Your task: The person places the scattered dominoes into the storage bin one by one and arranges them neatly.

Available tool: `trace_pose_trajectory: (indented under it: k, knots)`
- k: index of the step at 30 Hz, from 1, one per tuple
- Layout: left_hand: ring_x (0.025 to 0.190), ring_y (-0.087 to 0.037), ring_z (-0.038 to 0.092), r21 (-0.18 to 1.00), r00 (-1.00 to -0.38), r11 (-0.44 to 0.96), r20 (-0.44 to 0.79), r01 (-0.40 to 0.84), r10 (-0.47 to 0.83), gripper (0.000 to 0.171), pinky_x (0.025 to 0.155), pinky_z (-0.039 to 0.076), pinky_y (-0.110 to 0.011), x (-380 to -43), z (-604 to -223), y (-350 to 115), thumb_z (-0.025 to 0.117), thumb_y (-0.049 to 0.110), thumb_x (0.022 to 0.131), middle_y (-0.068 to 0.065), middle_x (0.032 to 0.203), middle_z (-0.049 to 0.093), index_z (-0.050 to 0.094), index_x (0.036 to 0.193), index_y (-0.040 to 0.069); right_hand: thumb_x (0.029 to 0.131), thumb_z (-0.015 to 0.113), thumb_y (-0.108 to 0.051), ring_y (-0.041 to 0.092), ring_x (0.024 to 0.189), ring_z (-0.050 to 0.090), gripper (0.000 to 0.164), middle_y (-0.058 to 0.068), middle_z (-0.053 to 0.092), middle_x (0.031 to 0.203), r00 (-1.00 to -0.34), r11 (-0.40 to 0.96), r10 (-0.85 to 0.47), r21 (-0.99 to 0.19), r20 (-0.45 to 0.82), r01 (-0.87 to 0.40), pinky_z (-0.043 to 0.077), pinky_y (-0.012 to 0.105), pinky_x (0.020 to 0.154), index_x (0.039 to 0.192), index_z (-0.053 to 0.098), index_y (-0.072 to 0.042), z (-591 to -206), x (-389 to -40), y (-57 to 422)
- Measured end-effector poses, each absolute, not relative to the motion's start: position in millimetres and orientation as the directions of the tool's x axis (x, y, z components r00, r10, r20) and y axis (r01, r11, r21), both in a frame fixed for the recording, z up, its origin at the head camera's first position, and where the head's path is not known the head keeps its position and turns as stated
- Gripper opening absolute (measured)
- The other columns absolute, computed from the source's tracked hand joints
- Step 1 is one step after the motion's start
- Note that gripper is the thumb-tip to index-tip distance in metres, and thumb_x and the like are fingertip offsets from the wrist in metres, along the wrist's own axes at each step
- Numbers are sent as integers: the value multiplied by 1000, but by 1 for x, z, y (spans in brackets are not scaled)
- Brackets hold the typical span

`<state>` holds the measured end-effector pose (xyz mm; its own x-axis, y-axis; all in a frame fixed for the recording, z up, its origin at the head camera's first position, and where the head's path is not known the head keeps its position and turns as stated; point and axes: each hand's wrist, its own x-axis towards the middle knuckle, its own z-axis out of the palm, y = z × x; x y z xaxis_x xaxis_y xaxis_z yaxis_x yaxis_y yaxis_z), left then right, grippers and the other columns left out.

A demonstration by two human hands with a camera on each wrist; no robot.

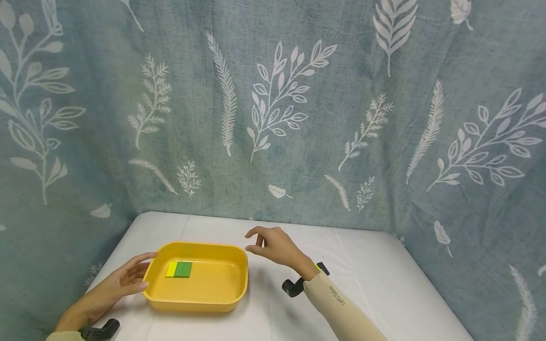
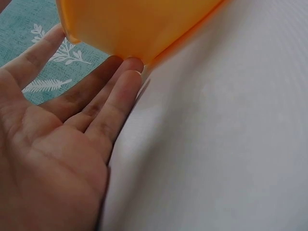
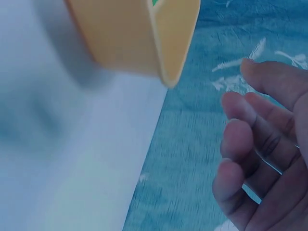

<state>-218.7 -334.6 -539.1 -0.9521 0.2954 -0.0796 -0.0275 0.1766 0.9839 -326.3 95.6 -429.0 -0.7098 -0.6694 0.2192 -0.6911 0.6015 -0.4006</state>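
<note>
A yellow plastic tray with rounded corners stands on the left half of the table. Inside it, towards its left end, lie a bright yellow block and two green blocks, side by side. My left hand touches the tray's left end, thumb and fingers spread along it; in the left wrist view its fingertips meet the tray's lower edge. Just off the tray's right end, my right hand hovers in the air, fingers loosely bent and holding nothing. The right wrist view shows it apart from the tray.
A white cloth covers the table. Behind it and at both sides hangs a blue-green curtain with white leaf prints. Dark wrist-worn devices are strapped to both forearms.
</note>
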Motion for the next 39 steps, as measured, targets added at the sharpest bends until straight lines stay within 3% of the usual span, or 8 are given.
trace_pose_trajectory:
  k: [6,15,20,29,39]
  knots:
    - [139,-38,42,981,-956,190,-101,-48,275,73,105,49,-46,-220,-539,-333,63,22,103,-27,160,30,23,163,18,95,76,-34,6,54,51,28,-16,63,73,-747,625,-617,-422,247,-657,47,23,51,120,71,-22,-430,-323,131]
    - [140,-44,40,982,-958,183,-90,-41,273,74,106,48,-52,-220,-540,-332,63,22,103,-29,159,31,22,164,15,94,77,-33,6,52,47,27,-12,64,72,-798,625,-544,-508,261,-592,43,24,49,119,70,-24,-444,-316,184]
    - [141,-44,39,983,-956,177,-88,-38,279,74,104,49,-48,-219,-540,-332,63,20,103,-29,159,31,21,164,16,93,79,-30,4,52,44,29,-13,62,72,-812,633,-511,-515,282,-578,41,23,49,119,70,-21,-456,-311,213]
    - [141,-46,38,980,-961,196,-96,-45,261,74,106,47,-53,-217,-541,-330,64,23,102,-31,159,31,23,163,14,92,79,-25,11,50,52,30,-3,64,72,-904,700,-385,-579,187,-418,49,28,49,120,70,-19,-479,-302,259]
    - [141,-46,38,978,-964,205,-101,-50,247,76,105,48,-54,-219,-538,-330,65,24,102,-30,158,31,22,164,16,91,81,-27,14,49,52,37,-4,61,71,-954,759,-277,-581,118,-292,46,28,47,122,70,-10,-496,-299,291]
